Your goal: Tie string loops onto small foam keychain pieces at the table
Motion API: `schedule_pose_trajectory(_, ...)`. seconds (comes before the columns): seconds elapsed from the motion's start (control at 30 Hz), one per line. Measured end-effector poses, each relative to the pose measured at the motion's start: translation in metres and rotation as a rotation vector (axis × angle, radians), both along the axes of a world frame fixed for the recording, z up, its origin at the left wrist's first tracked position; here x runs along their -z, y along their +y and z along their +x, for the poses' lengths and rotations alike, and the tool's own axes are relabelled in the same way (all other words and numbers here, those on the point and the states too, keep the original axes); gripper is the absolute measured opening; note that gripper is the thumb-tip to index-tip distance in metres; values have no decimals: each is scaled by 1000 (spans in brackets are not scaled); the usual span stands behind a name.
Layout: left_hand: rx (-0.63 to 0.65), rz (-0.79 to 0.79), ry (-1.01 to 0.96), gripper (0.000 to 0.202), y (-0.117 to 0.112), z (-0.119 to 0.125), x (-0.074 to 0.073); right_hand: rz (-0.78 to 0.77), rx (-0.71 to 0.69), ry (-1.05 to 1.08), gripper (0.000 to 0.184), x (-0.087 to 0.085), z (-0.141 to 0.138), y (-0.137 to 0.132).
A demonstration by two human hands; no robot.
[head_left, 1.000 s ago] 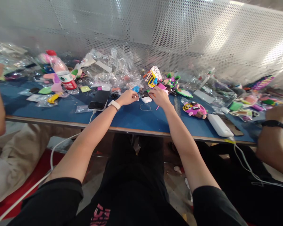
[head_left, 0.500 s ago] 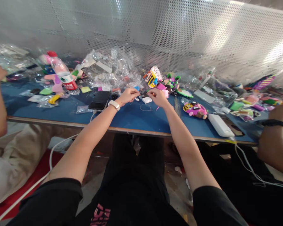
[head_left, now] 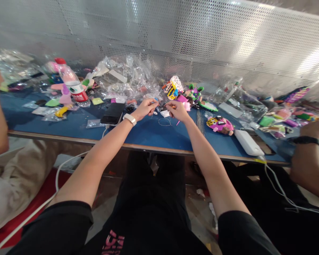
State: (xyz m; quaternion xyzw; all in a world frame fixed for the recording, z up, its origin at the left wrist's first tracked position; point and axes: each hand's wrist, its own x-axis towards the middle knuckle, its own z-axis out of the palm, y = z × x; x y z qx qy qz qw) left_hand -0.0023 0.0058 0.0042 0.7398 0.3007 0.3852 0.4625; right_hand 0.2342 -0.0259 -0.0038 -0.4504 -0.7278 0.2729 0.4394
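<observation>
Near edge of the blue table [head_left: 156,138] runs beneath both your forearms; the room for moving lies between them, from that edge up to a thin wire loop [head_left: 164,124]. At the far side a perforated metal panel [head_left: 154,32] bounds your reach. Your left hand [head_left: 146,108] has its fingertips drawn in toward the thumb, near a small white piece [head_left: 155,113]; whether they grip anything, you cannot tell. Your right hand [head_left: 177,109] is likewise bent into a narrow pinch, contents too small to tell, just beside a white block [head_left: 164,113] on the tabletop between your hands. Obstructions: crumpled plastic wrap [head_left: 133,79] and a colourful figure [head_left: 172,88] beyond your hands; phone [head_left: 113,114] by your left wrist; pink toy [head_left: 220,125] and white power bank [head_left: 247,142] right of your right forearm. Co-workers' arms flank both ends.
</observation>
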Motion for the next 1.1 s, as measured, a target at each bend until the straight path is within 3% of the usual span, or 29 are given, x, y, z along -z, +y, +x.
schedule_pose_trajectory(0.13,69,-75,-107,23,-6,3,-3,-12,-68,96,29,2,-1,2)
schedule_pose_trajectory(0.3,64,-104,-160,20,-8,4,-3,-40,-92,169,26,3,-4,3)
schedule_pose_trajectory(0.6,112,-167,-212,14,-11,4,-5,-66,-183,187,34,2,-7,0)
schedule_pose_trajectory(1.1,174,-311,-353,28,-14,7,-5,-92,-258,263,40,3,-13,-3)
